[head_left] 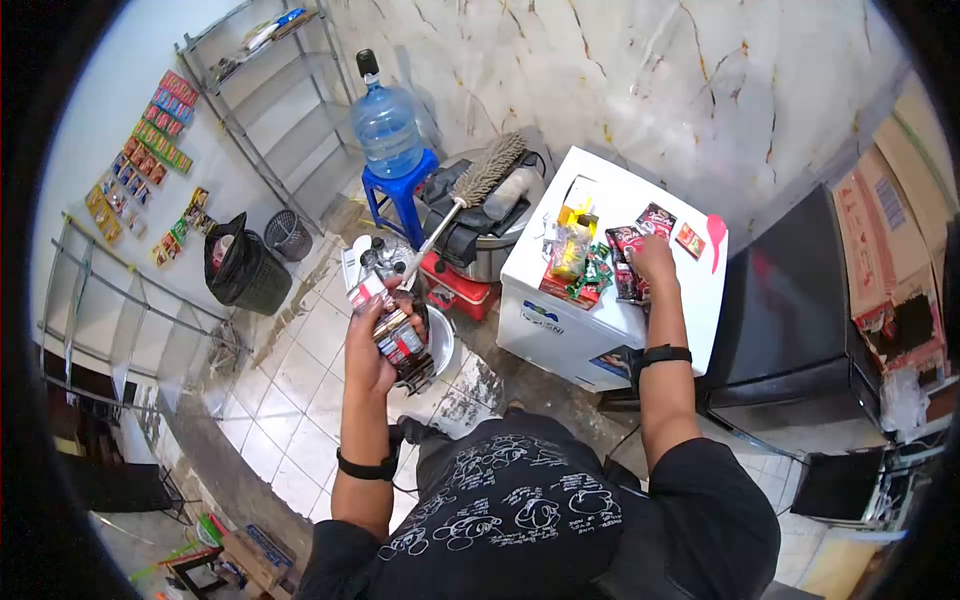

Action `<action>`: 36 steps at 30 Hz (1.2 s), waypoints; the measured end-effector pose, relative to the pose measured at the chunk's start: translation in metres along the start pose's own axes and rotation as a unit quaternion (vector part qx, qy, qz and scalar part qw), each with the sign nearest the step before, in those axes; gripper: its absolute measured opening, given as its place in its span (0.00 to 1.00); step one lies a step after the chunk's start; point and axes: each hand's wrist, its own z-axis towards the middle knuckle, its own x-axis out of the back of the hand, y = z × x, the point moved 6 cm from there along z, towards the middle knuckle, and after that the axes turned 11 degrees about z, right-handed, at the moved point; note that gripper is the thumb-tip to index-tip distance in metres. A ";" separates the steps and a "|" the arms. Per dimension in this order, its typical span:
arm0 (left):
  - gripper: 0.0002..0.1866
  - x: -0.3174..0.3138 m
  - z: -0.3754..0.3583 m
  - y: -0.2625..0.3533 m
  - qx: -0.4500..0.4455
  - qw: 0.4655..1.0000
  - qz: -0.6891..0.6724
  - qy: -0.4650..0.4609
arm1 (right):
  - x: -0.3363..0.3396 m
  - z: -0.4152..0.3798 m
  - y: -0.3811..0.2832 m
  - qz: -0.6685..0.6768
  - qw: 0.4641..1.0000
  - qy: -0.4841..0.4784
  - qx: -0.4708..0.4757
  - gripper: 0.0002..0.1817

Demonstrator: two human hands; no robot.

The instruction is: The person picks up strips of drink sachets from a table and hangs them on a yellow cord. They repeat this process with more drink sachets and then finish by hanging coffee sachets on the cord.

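In my left hand [368, 345] is a bundle of sachets [402, 343], red, white and dark, held upright in front of me with the fingers wrapped round it. My right hand [655, 265] is over the top of the white appliance [690, 290], its fingers bent down onto a dark red sachet [628, 243]. More dark red sachets [657, 220] lie just beyond that hand. To its left are green sachets [596, 268], a yellow packet [572, 245] and a red box [568, 289]. A small red-and-green sachet [689, 240] and a red spoon [716, 242] lie to the right.
A blue water jug [387, 130] stands on a blue stool [402, 190]. Close by are a long-handled duster [490, 170], a red case [455, 285] and a white bucket [440, 340]. A dark refrigerator [790, 300] is at right, a black-lined bin [245, 265] at left.
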 end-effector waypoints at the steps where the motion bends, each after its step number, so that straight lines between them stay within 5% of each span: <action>1: 0.19 0.013 0.000 -0.002 -0.010 1.000 0.015 -0.017 | -0.013 0.005 0.024 0.031 0.998 0.045 -0.027 0.30; 5: 0.16 0.035 -0.009 0.000 0.013 0.996 0.060 0.057 | -0.052 0.011 0.069 0.021 0.997 -0.032 -0.073 0.40; 8: 0.14 0.052 -0.011 0.005 -0.025 0.989 0.113 0.089 | -0.054 0.000 0.027 0.010 0.998 0.022 -0.057 0.25; 9: 0.14 0.057 -0.013 0.009 -0.028 0.986 0.126 0.105 | -0.012 -0.020 0.010 0.105 0.988 0.104 -0.045 0.23; 11: 0.14 0.070 -0.016 0.017 -0.027 0.986 0.115 0.117 | 0.006 -0.045 -0.040 0.137 0.912 0.315 0.223 0.21; 13: 0.14 0.084 -0.014 0.021 -0.046 0.985 0.125 0.111 | 0.023 -0.096 -0.112 0.205 0.888 0.302 0.281 0.17; 17: 0.13 0.105 -0.015 0.042 -0.037 0.987 0.108 0.113 | -0.031 -0.161 -0.232 0.374 0.832 0.023 0.408 0.11; 21: 0.14 0.142 -0.017 0.060 -0.067 0.989 0.092 0.099 | -0.107 -0.235 -0.333 0.409 0.794 -0.212 0.396 0.11; 25: 0.14 0.190 -0.027 0.091 -0.076 0.992 0.032 0.100 | -0.174 -0.296 -0.419 0.405 0.733 -0.295 0.460 0.15; 35: 0.13 0.371 -0.065 0.156 -0.091 0.964 0.130 0.215 | -0.268 -0.395 -0.582 0.344 0.725 -0.364 0.472 0.09; 36: 0.12 0.386 -0.071 0.160 -0.102 0.958 0.136 0.231 | -0.279 -0.400 -0.590 0.322 0.738 -0.422 0.417 0.09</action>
